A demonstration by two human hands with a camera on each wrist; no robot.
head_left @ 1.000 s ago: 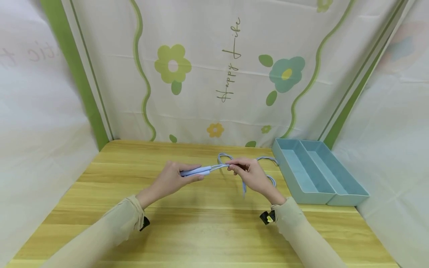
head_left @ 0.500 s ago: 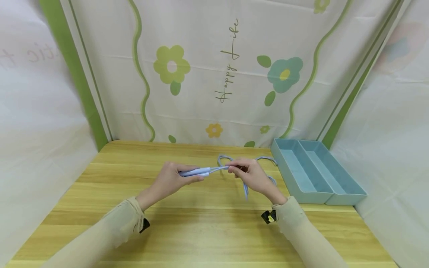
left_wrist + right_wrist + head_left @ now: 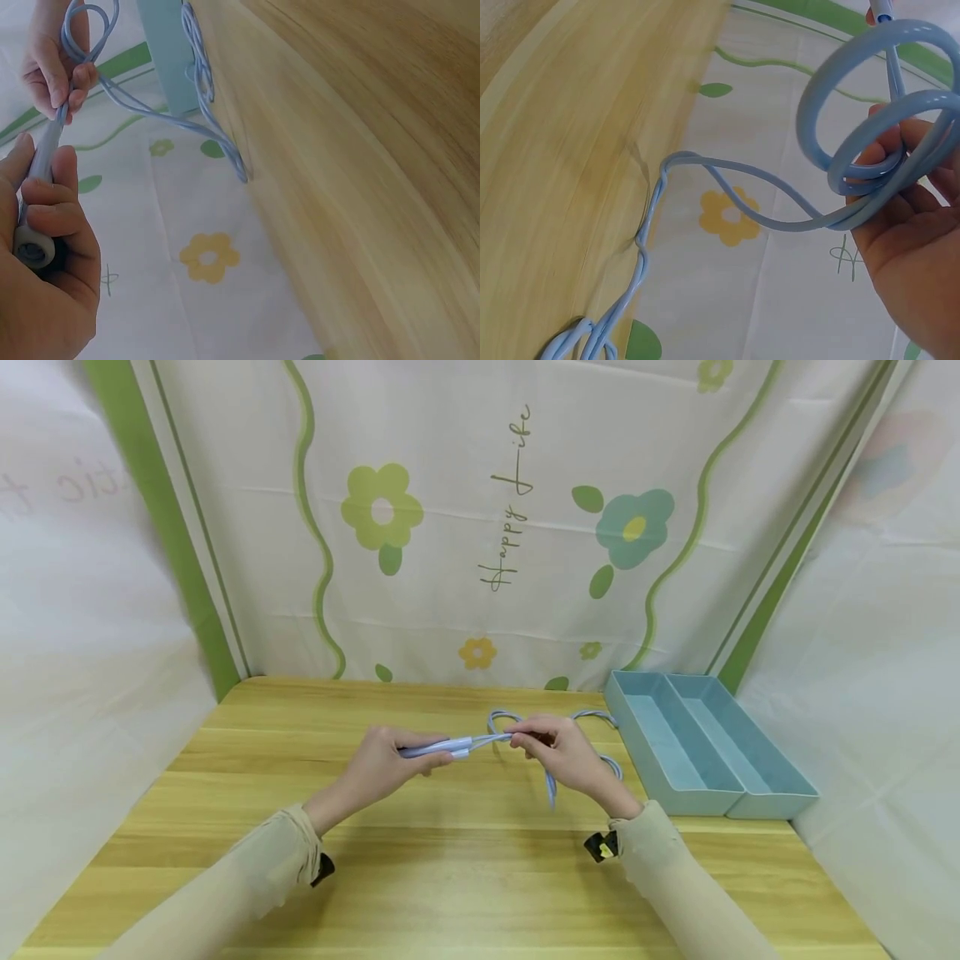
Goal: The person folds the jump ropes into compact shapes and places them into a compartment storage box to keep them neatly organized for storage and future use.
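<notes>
My left hand (image 3: 375, 768) grips the two pale blue handles (image 3: 453, 745) of a skipping rope side by side, thumb along one side. In the left wrist view, a round handle end (image 3: 34, 249) shows near the curled fingers. Just right of the handle tips, my right hand (image 3: 564, 753) pinches the blue cord (image 3: 487, 738) between thumb and fingertips. Loops of cord (image 3: 855, 64) hang about the right hand in the right wrist view. Further doubled cord (image 3: 596, 714) trails behind that hand towards the tray. Part of each handle is hidden inside the left palm.
A light blue two-compartment tray (image 3: 675, 793) stands at the right rear of the wooden table (image 3: 450, 893). Its near left wall is close to the trailing cord. A white flowered curtain (image 3: 442, 577) hangs behind the table and along both sides.
Both hands keep their holds and nearly the same places. The handles have tipped slightly in the left hand, and the hanging cord below the right hand has shifted a little. The head view has drifted slightly.
</notes>
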